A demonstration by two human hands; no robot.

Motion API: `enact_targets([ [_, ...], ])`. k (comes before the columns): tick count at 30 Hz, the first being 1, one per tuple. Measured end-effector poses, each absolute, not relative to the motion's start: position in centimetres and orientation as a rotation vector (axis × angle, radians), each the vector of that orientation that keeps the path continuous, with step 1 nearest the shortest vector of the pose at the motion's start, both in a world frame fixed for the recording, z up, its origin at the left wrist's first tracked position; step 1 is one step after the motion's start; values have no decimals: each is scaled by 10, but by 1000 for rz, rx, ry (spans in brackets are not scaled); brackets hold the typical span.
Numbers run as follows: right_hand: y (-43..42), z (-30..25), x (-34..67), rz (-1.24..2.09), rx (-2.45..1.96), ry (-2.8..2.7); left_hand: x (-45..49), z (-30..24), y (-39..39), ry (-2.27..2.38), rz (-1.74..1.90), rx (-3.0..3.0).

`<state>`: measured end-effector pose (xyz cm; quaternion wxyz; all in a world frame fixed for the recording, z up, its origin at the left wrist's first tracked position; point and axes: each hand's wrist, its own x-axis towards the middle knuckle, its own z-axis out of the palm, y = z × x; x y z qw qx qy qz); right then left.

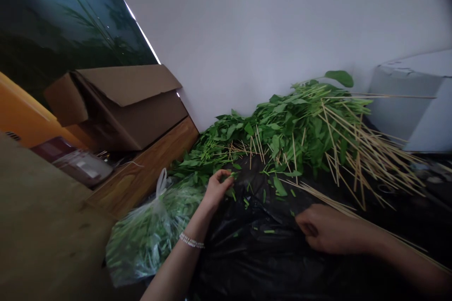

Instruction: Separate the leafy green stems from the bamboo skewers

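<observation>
My left hand (218, 187), with a beaded bracelet (191, 241) on its wrist, pinches a small piece of green stem (233, 175) between thumb and finger. My right hand (330, 229) is curled closed over the black plastic sheet (243, 263); whatever its fingers hold, if anything, is hidden. Short cut green stem bits and a loose leaf (280, 187) lie on the sheet between both hands. Behind them is a long heap of leafy green stalks (286, 122). Thin wooden sticks (374, 150) lie in a loose bunch at the heap's right end, and several stand among the leaves.
A clear plastic bag of greens (151, 240) sits left of my left forearm. Farther left, an open cardboard box (134, 108) stands on a wooden board (151, 162). A white box (409, 103) is at the back right, against the pale wall (264, 33).
</observation>
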<state>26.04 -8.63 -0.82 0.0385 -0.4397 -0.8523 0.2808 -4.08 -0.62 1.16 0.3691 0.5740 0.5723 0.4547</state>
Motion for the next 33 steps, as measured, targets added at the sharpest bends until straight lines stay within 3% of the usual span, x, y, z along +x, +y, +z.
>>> enact_targets([
  [10,-69,2,284,725,-1480,-2481,-69,27,-24,1475,910,1782],
  [22,-51,-12,295,176,-1717,-2428,-61,17,-44,1530,677,2438],
  [33,-52,-23,290,128,-1743,-2473,-85,-10,-28,1769,324,2731],
])
